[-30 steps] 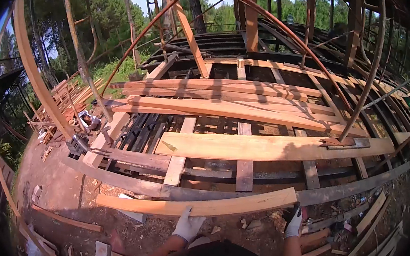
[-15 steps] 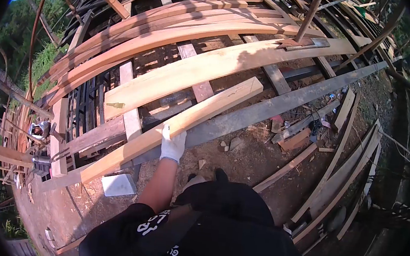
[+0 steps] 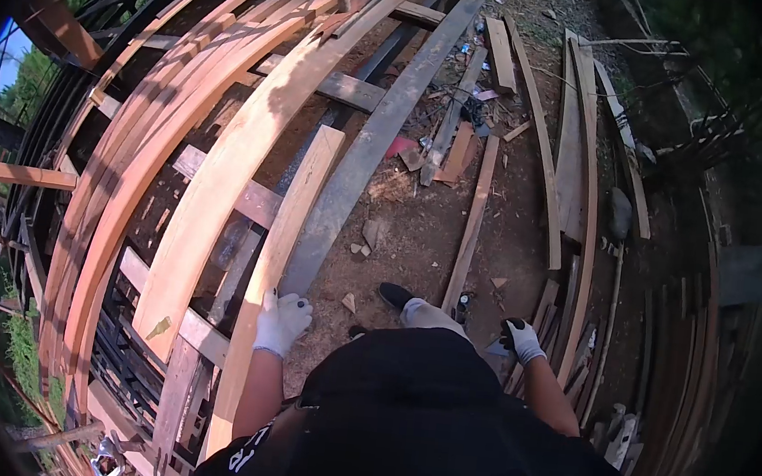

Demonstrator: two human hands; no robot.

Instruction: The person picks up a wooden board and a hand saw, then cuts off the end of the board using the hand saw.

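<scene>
My left hand (image 3: 283,322), in a white glove, rests against the right edge of a pale wooden beam (image 3: 298,198), with its thumb at the edge and its fingers bent. The beam lies lengthwise beside a grey weathered plank (image 3: 393,115). A wide pale board (image 3: 254,129) is on its other side. My right hand (image 3: 521,340), in a white glove with dark fingertips, is low on the right, its fingers curled around something dark with a flat grey part, too small to make out.
Reddish beams (image 3: 147,147) lie in a row at the left on crosspieces. Long offcuts (image 3: 537,143) and a grey stone (image 3: 619,213) are on the dirt at the right. My shoe (image 3: 396,295) stands on the ground, near small wood chips (image 3: 349,302).
The view has turned to the right, so the beams now run more upright. My right hand has come into view. My left hand is still at the pale beam.
</scene>
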